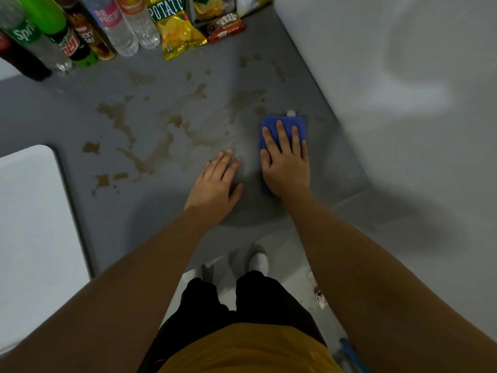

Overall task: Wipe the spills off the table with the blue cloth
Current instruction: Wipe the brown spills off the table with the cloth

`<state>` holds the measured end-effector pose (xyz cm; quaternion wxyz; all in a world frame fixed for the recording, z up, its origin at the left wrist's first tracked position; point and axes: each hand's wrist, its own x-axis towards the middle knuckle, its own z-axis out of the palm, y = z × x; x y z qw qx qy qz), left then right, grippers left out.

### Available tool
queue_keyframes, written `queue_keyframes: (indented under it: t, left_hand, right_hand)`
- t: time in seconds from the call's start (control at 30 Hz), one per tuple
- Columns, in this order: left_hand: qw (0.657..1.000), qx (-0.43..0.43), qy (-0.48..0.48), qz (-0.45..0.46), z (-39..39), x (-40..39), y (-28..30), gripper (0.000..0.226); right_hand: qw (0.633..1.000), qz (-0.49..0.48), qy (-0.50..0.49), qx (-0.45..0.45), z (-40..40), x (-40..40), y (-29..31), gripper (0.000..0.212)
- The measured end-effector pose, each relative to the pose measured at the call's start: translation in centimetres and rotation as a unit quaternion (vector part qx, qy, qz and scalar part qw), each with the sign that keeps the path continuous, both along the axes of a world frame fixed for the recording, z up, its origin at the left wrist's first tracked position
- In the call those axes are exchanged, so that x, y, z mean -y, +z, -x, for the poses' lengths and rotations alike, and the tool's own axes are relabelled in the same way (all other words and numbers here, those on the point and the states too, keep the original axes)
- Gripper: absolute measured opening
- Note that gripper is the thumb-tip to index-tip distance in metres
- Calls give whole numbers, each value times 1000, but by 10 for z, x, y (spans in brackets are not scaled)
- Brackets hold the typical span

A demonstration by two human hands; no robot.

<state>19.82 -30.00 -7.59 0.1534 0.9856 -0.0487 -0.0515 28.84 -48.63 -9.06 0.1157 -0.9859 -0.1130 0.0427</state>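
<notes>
From the head view, the right hand (pixel 286 165) lies flat on the blue cloth (pixel 282 127), its fingers (pixel 281 133) straight and spread over the folded pad, which pokes out beyond the fingertips on the far side. The left hand (pixel 215 184) rests palm-down on the grey worktop (pixel 67 109) just left of it, fingers relaxed, holding nothing. Brown spills (pixel 121 117) spread to the left and farther off. Bottles (pixel 80 30) and a chip bag (pixel 174 30) stand along the far edge.
</notes>
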Motion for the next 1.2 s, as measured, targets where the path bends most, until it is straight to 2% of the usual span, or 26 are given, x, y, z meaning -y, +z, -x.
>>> queue_keyframes:
  t: [0.2, 0.4, 0.53, 0.67, 0.93, 1.2]
  left_hand:
    - [1000, -4, 4, 8, -1, 1, -1, 62]
    - [1000, 9, 10, 10, -1, 0, -2, 62]
    - [1000, 20, -2, 10, -2, -3, 1, 62]
    - [999, 38, -22, -8, -3, -8, 0, 61]
    - [999, 21, -27, -18, 1, -12, -5, 63]
    - [999, 16, -25, -23, 0, -10, -2, 62]
  right_hand:
    - [999, -2, -40, 5, -27, 28, 2, 59]
    - [994, 6, -105, -24, 9, 35, 0, 60]
    - [994, 22, -106, -13, 46, 22, 0, 60]
    - [997, 38, -64, -33, 58, 0, 0, 61]
    - [1000, 8, -12, -11, 6, -6, 2, 59]
    - [998, 1, -66, -15, -69, 13, 0, 63]
